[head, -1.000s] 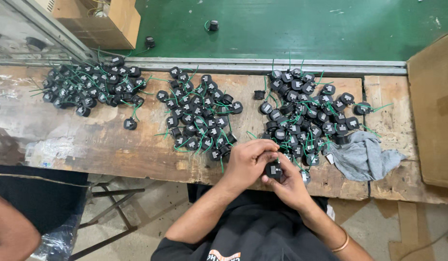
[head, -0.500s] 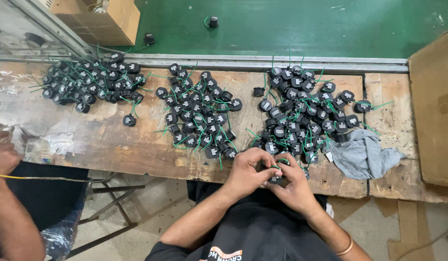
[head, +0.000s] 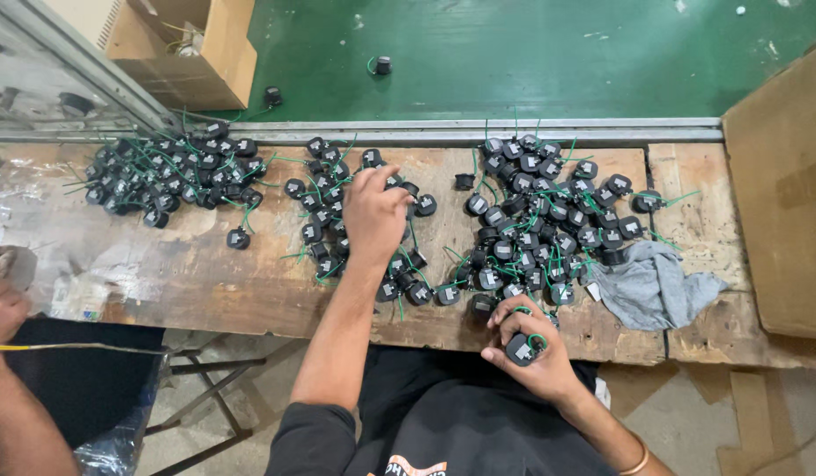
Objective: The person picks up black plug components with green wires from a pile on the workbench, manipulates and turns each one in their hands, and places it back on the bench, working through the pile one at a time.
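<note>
- Left hand [head: 373, 210]: reached out over the middle heap [head: 355, 220] of small black parts with green leads; fingers curled down into it, but whether the grip pinches a part cannot be told.
- Right hand [head: 530, 351]: near the table [head: 205, 273] edge, grip pressed around one black part [head: 522, 349], its green lead looping over the fingers.
- Right heap [head: 549, 220] and left heap [head: 170, 172]: many parts lie loose, so most handling appears left.
- Grey cloth [head: 655, 286]: beside the right heap.
</note>
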Motion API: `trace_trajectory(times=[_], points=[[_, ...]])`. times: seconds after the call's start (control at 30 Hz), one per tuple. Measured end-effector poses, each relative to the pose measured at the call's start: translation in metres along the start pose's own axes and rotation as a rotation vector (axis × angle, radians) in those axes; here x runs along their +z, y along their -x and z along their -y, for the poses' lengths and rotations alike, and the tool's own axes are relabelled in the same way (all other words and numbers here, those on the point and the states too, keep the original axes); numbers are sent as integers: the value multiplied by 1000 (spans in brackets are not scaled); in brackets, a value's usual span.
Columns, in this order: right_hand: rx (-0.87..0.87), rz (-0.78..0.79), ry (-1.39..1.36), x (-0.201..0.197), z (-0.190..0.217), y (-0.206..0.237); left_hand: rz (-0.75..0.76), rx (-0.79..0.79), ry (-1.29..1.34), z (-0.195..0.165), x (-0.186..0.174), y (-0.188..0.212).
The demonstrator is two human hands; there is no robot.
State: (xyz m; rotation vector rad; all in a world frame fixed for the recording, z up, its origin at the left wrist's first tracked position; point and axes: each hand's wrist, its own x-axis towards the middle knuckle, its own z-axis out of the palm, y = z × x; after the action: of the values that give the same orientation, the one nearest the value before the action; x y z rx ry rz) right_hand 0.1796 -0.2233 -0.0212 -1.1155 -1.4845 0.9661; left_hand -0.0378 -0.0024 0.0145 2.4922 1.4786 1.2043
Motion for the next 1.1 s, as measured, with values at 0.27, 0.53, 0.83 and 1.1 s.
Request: trace_trajectory(times=[0.27, 0.53, 0.83, 1.1], points=[[151, -173, -569, 0, -18, -8, -31, -36, 1104, -63, -22, 59], [172, -74, -38, 0, -51, 11, 153, 38, 1130, -94, -14, 83], [27, -168, 180, -1, -29, 0, 319, -278, 1169, -96, -7, 105], [116, -230, -565, 5, -37, 11, 187, 15, 1010, -60, 2, 60]])
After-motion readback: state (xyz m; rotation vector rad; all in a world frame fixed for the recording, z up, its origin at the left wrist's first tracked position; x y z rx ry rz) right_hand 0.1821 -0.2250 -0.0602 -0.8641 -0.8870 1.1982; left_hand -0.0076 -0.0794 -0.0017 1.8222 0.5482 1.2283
